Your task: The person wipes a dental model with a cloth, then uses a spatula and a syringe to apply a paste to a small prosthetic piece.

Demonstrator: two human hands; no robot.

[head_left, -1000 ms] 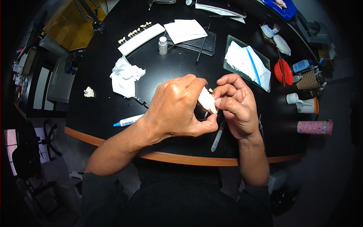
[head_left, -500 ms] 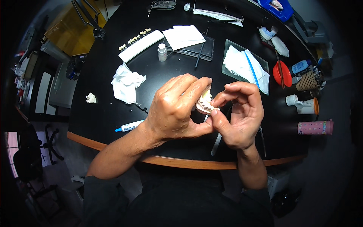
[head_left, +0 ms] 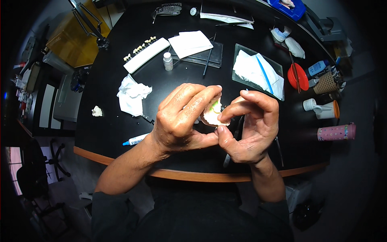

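Observation:
My left hand is wrapped around a pale dental cast with a green patch on it, its fingertips at the cast's upper edge. My right hand grips the lower right part of the same cast with thumb and forefinger, its other fingers curled above. Both hands look wet. A crumpled white tissue lies beyond my left hand. A white tube with a blue tip lies beside my left wrist, and thin metal tools lie by my right hand, partly hidden.
Black desk holds a tooth shade strip, small bottle, papers, glass slab with tissue, red bowl, white cups, pink flask, small cast piece. Lamp arm stands at back left.
The cast has turned between my hands, now showing a green patch. My right hand has shifted lower, its thumb moving down and left along the cast.

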